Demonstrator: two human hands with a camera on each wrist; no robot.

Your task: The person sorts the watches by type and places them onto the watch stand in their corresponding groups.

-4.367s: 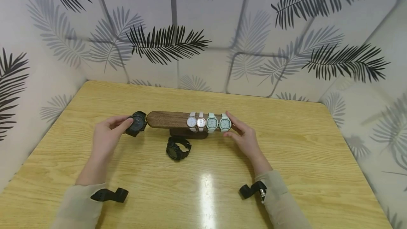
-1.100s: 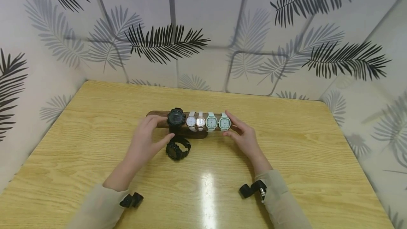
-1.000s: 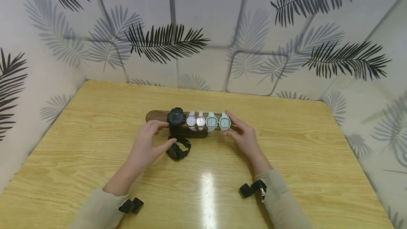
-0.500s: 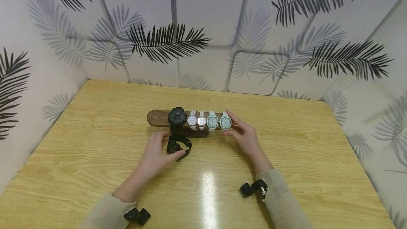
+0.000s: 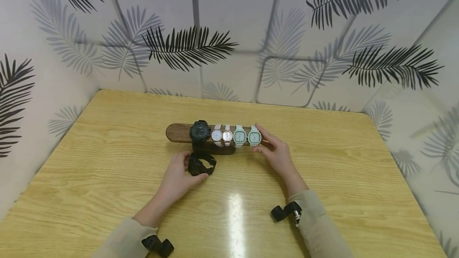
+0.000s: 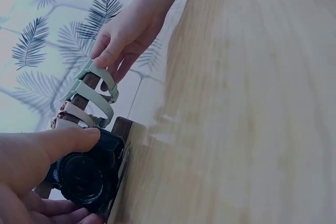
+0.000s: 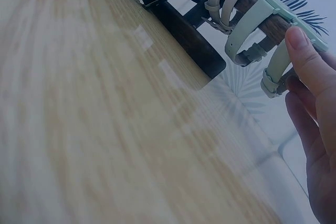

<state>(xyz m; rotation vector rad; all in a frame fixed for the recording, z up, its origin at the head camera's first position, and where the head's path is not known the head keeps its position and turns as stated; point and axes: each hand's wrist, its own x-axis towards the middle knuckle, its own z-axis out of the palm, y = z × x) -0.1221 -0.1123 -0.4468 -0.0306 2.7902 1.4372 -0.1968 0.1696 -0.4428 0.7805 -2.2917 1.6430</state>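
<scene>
A wooden watch stand (image 5: 178, 133) holds a black watch (image 5: 199, 131), a white-strapped watch (image 5: 216, 135), a rose-gold watch (image 5: 227, 135) and two mint-green watches (image 5: 239, 136) along its bar. In front of its base, a second black watch (image 5: 195, 165) sits on the table with its strap looped. My left hand (image 5: 177, 176) grips this watch; in the left wrist view the thumb lies over the top of its case (image 6: 81, 179) and the fingers curl beneath. At the bar's right end, my right hand (image 5: 277, 154) holds the stand between thumb and fingers, beside the outer mint-green watch (image 7: 286, 51).
The light wood table (image 5: 322, 178) reaches back to a wall (image 5: 236, 19) printed with palm leaves. The stand's dark base (image 7: 191, 40) rests on the tabletop. Black bands with small devices (image 5: 157, 246) sit on both sleeves.
My left hand has put the first black watch onto the bar's left part, let go, and come down toward me to grip the second black watch. The right hand stays at the stand's end.
</scene>
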